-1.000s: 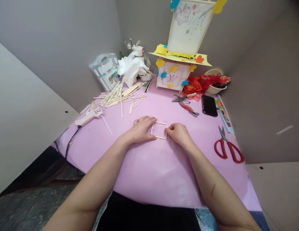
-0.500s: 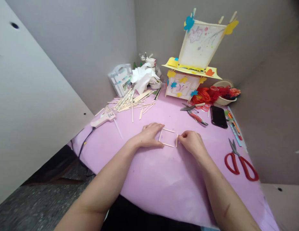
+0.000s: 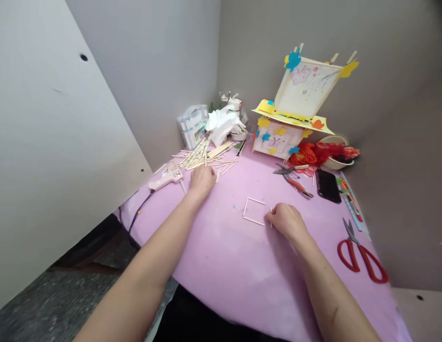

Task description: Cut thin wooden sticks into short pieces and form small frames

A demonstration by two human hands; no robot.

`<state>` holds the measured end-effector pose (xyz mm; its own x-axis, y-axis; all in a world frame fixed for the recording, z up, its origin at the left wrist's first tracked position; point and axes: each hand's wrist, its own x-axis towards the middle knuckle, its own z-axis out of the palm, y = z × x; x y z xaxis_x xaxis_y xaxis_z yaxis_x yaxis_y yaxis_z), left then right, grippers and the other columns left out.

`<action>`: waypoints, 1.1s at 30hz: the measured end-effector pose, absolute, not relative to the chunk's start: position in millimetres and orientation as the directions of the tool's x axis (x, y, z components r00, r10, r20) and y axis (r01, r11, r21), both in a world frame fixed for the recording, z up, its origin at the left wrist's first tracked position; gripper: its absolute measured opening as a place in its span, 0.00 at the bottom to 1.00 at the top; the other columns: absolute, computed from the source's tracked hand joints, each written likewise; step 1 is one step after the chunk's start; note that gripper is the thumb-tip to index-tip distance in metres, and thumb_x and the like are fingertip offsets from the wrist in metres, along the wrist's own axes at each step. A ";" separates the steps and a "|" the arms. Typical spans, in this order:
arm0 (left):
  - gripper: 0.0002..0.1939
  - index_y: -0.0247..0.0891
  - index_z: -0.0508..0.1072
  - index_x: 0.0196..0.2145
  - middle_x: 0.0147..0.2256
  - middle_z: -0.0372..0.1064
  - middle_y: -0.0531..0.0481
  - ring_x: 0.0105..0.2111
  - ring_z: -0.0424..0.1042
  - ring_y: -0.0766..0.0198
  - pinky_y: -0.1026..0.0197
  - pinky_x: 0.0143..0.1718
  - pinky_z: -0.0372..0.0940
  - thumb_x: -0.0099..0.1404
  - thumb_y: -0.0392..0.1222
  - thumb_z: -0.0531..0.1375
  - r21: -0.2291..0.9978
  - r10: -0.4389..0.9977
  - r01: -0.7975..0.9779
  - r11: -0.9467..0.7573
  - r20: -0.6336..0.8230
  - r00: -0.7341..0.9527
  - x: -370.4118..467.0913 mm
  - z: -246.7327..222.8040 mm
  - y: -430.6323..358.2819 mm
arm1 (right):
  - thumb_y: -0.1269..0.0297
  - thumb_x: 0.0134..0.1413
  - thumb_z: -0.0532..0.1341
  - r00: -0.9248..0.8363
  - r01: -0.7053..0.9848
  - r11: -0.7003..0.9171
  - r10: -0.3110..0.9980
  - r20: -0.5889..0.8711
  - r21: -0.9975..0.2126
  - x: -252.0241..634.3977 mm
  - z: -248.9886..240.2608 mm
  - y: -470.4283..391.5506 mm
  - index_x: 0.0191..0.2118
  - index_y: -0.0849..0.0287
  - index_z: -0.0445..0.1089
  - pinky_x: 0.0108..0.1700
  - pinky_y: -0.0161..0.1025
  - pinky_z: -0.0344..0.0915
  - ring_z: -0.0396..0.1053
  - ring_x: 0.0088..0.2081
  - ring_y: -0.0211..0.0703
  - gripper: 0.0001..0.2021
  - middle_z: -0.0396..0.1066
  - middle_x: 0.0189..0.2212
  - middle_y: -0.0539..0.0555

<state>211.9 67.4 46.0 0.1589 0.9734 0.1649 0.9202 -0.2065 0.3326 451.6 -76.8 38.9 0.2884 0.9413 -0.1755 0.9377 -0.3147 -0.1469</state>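
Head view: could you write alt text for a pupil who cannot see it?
A person's right hand holds a short stick at the open side of a three-stick frame on a pink-covered table. The left hand is near a glue gun and a loose stick pile; behind stands a decorated paper model, with red-handled scissors at right.

The counter (image 3: 221,270) was lilac, the sticks (image 3: 254,221) cream. From mid-view, the tower (image 3: 306,100) at two o'clock was white, with purple drawings (image 3: 301,75) and blue, yellow and orange cut-outs (image 3: 294,150); scissors (image 3: 356,242) at four were red-handled; the glue gun (image 3: 167,179) at nine was pale pink.
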 end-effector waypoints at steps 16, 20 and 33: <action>0.17 0.28 0.75 0.44 0.46 0.71 0.30 0.47 0.70 0.47 0.54 0.45 0.66 0.57 0.33 0.56 0.168 0.988 0.985 -0.047 -0.138 0.071 244.5 47.7 91.5 | 0.63 0.45 0.58 0.162 0.870 -0.133 0.987 0.020 -0.474 410.1 96.3 29.1 0.21 0.61 0.72 0.27 0.34 0.55 0.66 0.25 0.40 0.10 0.70 0.19 0.54; 0.15 0.28 0.76 0.41 0.43 0.73 0.30 0.45 0.72 0.49 0.56 0.44 0.65 0.57 0.33 0.56 0.185 0.989 0.981 -0.062 -0.121 0.086 238.9 50.3 89.9 | 0.64 0.48 0.58 0.114 0.749 -0.065 0.993 0.032 -0.659 379.9 103.0 85.5 0.22 0.66 0.72 0.28 0.32 0.57 0.64 0.23 0.37 0.12 0.71 0.21 0.57; 0.11 0.37 0.70 0.34 0.32 0.74 0.48 0.32 0.71 0.62 0.62 0.35 0.63 0.67 0.42 0.50 0.646 0.873 0.627 -0.436 0.136 0.468 273.2 57.9 -19.9 | 0.55 0.46 0.63 0.045 -0.003 -0.120 0.992 -0.120 -0.993 426.2 50.5 -52.9 0.34 0.61 0.68 0.28 0.29 0.61 0.65 0.26 0.32 0.14 0.70 0.28 0.50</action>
<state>273.2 -19.9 57.9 0.4679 0.8733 0.1361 0.6267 -0.4363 0.6457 426.2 -52.9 50.5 0.0446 0.9918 -0.1199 -0.0032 -0.1198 -0.9928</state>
